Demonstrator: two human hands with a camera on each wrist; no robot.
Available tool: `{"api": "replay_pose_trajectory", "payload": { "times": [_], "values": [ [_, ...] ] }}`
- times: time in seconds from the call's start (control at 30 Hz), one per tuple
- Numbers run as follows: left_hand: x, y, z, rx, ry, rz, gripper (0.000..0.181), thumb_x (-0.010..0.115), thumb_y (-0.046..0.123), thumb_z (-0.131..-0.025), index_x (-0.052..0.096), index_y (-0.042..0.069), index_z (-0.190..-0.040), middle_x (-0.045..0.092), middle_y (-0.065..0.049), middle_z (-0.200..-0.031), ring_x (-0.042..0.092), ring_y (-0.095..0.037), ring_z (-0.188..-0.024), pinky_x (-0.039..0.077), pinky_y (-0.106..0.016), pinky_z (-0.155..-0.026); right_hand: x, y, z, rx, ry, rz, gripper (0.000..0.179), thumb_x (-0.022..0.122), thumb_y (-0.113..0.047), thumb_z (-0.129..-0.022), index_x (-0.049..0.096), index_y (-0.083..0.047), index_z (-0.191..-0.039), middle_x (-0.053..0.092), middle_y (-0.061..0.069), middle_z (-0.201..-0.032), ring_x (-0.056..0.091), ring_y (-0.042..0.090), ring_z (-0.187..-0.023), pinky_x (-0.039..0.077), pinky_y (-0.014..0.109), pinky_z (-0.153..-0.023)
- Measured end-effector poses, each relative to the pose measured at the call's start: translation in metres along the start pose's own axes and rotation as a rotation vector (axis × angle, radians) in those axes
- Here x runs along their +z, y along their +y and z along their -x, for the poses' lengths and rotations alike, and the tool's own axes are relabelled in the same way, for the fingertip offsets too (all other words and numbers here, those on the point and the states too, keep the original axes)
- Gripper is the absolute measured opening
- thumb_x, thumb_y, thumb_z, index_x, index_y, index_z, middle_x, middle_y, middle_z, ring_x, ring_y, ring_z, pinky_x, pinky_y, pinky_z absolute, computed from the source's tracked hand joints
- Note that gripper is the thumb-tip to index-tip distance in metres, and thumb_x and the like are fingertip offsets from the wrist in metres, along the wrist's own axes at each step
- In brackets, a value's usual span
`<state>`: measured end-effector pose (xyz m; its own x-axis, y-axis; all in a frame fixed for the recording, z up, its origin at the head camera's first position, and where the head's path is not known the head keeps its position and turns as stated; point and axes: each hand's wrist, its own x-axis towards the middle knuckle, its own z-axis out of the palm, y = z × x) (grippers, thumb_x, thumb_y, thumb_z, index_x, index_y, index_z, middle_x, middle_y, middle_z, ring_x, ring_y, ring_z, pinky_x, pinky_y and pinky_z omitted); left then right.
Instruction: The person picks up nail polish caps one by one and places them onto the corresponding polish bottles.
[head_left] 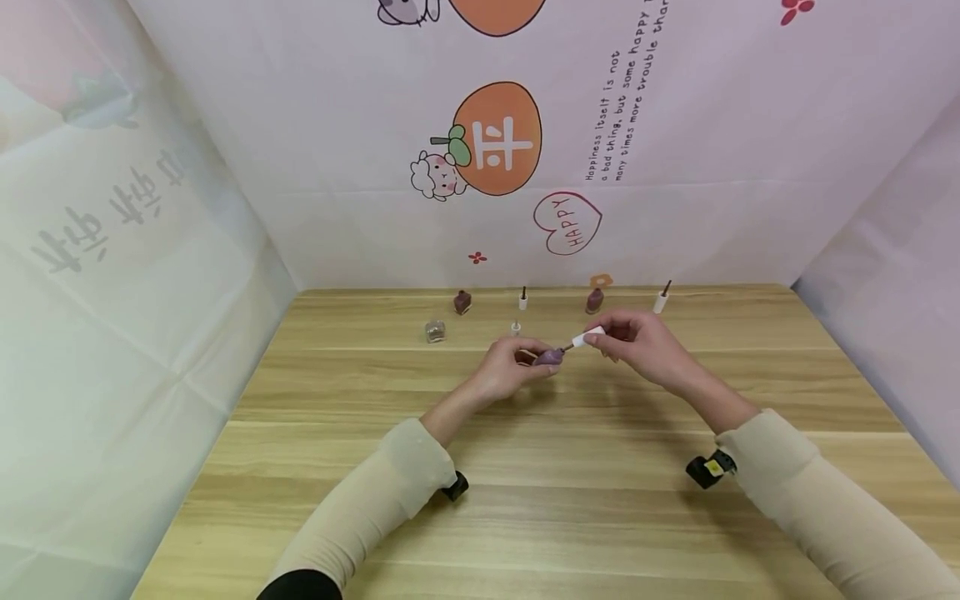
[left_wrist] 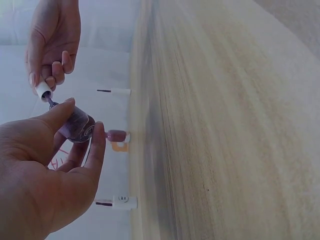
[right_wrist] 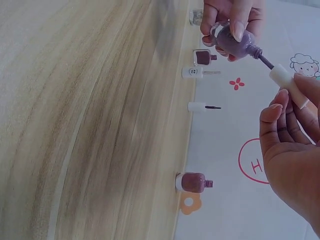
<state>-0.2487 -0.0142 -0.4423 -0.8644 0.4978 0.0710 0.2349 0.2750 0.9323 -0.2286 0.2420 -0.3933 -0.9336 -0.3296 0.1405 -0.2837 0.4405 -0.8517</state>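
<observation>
My left hand [head_left: 504, 369] holds a purple nail polish bottle [head_left: 550, 357] between thumb and fingers, tilted above the table. Its neck [right_wrist: 256, 52] points toward my right hand [head_left: 647, 345]. That hand pinches a white brush cap [head_left: 588, 337]. A dark brush stem [right_wrist: 266, 62] runs from the cap to the bottle's mouth, with its tip hidden inside the neck. The cap itself stays apart from the bottle, as the right wrist view shows.
Toward the back of the wooden table [head_left: 570, 517] stand uncapped bottles: a dark one [head_left: 462, 302], a mauve one [head_left: 595, 301] and a clear one [head_left: 435, 332]. White caps [head_left: 522, 303] stand brush-up among them, another cap [head_left: 660, 302] farther right. A printed cloth [head_left: 337, 150] hangs behind.
</observation>
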Motion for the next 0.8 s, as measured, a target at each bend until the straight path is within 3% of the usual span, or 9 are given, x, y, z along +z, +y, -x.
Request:
{"api": "replay_pose_trajectory", "payload": {
  "times": [0.37, 0.8],
  "values": [
    [0.0007, -0.0008, -0.0015, 0.015, 0.001, -0.014, 0.023, 0.079, 0.018, -0.092, 0.077, 0.009, -0.113, 0.072, -0.004, -0.115, 0.067, -0.016, -0.094, 0.055, -0.027, -0.084, 0.0047, -0.0025, -0.0014, -0.017, 0.0, 0.013, 0.019, 0.07, -0.023, -0.1, 0.074, -0.008, -0.11, 0.065, 0.024, -0.084, 0.056, 0.016, -0.066, 0.051, 0.028, -0.056],
    [0.0002, -0.0024, -0.0006, 0.015, -0.001, -0.01, 0.023, 0.079, 0.019, -0.092, 0.077, 0.009, -0.113, 0.073, -0.004, -0.114, 0.067, -0.018, -0.096, 0.055, -0.027, -0.083, 0.0064, -0.0035, -0.002, -0.003, -0.014, 0.04, 0.02, 0.07, -0.027, -0.1, 0.074, -0.011, -0.111, 0.065, 0.018, -0.082, 0.057, 0.018, -0.067, 0.052, 0.033, -0.058]
  ]
}}
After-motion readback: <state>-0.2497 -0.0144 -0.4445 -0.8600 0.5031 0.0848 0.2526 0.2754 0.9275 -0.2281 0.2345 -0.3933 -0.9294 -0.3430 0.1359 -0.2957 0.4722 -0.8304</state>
